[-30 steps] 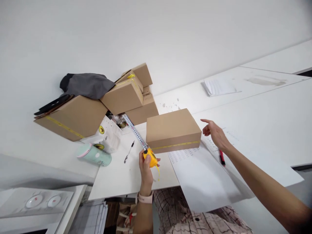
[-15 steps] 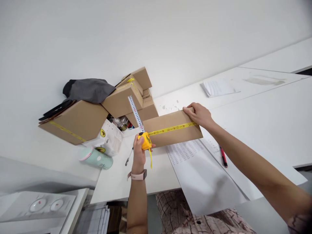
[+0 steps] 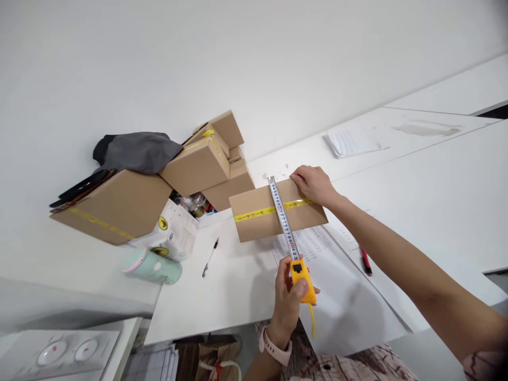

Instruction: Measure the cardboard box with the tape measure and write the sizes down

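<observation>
My left hand [image 3: 289,299] is wrapped round a yellow tape measure [image 3: 302,280], thumb on its case. The metal blade [image 3: 282,217] is pulled out and lies across the short side of a cardboard box [image 3: 257,226], its tip just past the far edge. A strip of yellow printed tape [image 3: 254,214] runs lengthwise along the box. My right hand [image 3: 315,184] grips the far right corner of the box, which is held above the table; its fingers behind are hidden. Under the box lie printed sheets [image 3: 341,296].
Several cardboard boxes [image 3: 194,166] are piled at the back left, with a dark grey cloth [image 3: 138,151] on top. A white carton [image 3: 177,233] and a mint green bottle [image 3: 154,266] stand nearby. A pen [image 3: 210,257], a red cutter [image 3: 365,262] and stacked papers [image 3: 353,143] lie on the white table [image 3: 190,307].
My left hand has moved right and nearer to me with the tape measure. The blade has gone from left of the box to across it. My right hand keeps its hold.
</observation>
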A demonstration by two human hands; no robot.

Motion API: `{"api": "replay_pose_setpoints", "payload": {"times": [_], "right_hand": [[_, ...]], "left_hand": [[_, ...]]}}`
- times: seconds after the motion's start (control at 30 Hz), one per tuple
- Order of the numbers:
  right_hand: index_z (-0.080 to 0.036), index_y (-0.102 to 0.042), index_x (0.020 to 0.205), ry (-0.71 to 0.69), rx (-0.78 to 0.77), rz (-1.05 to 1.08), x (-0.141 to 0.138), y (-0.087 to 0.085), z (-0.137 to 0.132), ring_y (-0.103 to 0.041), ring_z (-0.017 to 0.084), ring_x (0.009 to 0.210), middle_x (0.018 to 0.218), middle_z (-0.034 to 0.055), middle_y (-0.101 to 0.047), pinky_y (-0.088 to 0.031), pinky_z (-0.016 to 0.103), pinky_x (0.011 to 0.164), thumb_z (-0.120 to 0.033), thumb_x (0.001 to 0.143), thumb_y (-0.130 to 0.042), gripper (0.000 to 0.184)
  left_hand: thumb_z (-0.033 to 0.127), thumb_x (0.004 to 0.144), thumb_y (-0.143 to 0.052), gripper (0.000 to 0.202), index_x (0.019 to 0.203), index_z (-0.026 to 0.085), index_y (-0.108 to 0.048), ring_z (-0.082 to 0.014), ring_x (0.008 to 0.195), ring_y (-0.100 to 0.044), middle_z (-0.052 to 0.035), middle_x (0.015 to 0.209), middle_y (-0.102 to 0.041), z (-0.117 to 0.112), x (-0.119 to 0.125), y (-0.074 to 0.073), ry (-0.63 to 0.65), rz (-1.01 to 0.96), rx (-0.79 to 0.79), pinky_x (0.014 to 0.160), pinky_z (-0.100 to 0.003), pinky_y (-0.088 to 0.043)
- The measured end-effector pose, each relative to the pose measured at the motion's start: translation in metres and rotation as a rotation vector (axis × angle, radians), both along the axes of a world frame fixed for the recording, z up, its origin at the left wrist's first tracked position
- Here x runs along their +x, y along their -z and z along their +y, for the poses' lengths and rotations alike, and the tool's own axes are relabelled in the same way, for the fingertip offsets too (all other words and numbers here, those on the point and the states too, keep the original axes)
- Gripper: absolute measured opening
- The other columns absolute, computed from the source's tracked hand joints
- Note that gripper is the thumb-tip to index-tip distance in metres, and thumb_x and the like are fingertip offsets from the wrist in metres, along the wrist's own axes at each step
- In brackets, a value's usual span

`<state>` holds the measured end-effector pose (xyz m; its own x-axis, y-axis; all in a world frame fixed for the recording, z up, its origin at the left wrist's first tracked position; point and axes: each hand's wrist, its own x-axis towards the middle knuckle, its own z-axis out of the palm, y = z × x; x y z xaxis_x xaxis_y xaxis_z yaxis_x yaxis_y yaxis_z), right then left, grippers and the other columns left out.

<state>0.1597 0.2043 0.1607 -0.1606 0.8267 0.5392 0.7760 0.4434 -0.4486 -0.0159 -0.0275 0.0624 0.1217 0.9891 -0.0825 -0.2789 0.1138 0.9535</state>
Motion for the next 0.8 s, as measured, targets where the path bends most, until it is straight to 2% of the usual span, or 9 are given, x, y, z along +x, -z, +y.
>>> {"api": "replay_pose_setpoints", "payload": {"times": [0.23,0.43,0.57,0.67,0.8], "right_hand": [[-0.021,-0.061,0.088,0.112,-0.031,-0.025,-0.013,-0.006,0.005,-0.065,0.030,0.099,0.102,0.0142,-0.073,-0.039,0.045,0.092,-0.031,0.101,-0.032,0.033],[-0.022,-0.059,0.085,0.116,-0.021,-0.026,-0.019,-0.006,0.011,-0.064,0.029,0.093,0.098,0.0131,-0.074,-0.036,0.046,0.096,-0.025,0.100,-0.031,0.032],[-0.022,-0.058,0.087,0.132,-0.005,-0.034,-0.023,-0.001,0.010,-0.060,0.031,0.095,0.099,0.0146,-0.072,-0.039,0.045,0.088,-0.025,0.100,-0.029,0.032],[-0.023,-0.057,0.085,0.166,0.023,-0.033,-0.028,-0.001,0.006,-0.058,0.032,0.096,0.096,0.0146,-0.072,-0.039,0.047,0.089,-0.035,0.103,-0.027,0.037],[-0.025,-0.055,0.074,0.196,-0.018,0.019,-0.037,-0.006,0.002,-0.057,0.033,0.096,0.088,0.0120,-0.072,-0.039,0.052,0.096,-0.060,0.100,-0.039,0.046]], "left_hand": [[0.065,0.075,-0.080,0.072,0.129,0.027,-0.052,-0.0163,0.065,-0.073,-0.0113,0.131,-0.061,-0.002,0.002,0.015,-0.016,-0.067,-0.027,0.049,-0.026,-0.058],[0.063,0.075,-0.080,0.068,0.125,0.026,-0.054,-0.0168,0.063,-0.073,-0.0098,0.123,-0.064,0.003,0.000,0.015,0.001,-0.095,-0.045,0.045,-0.023,-0.054],[0.064,0.075,-0.080,0.068,0.125,0.025,-0.054,-0.0164,0.062,-0.073,-0.0101,0.125,-0.063,0.007,0.000,0.017,-0.025,-0.084,-0.048,0.045,-0.023,-0.054],[0.065,0.076,-0.078,0.067,0.124,0.025,-0.054,-0.0166,0.063,-0.074,-0.0108,0.128,-0.062,0.007,0.003,0.021,-0.041,-0.065,-0.053,0.045,-0.023,-0.054],[0.063,0.078,-0.077,0.064,0.123,0.024,-0.055,-0.0163,0.064,-0.074,-0.0108,0.128,-0.062,0.005,0.006,0.025,-0.043,-0.042,-0.076,0.046,-0.023,-0.055]]}}
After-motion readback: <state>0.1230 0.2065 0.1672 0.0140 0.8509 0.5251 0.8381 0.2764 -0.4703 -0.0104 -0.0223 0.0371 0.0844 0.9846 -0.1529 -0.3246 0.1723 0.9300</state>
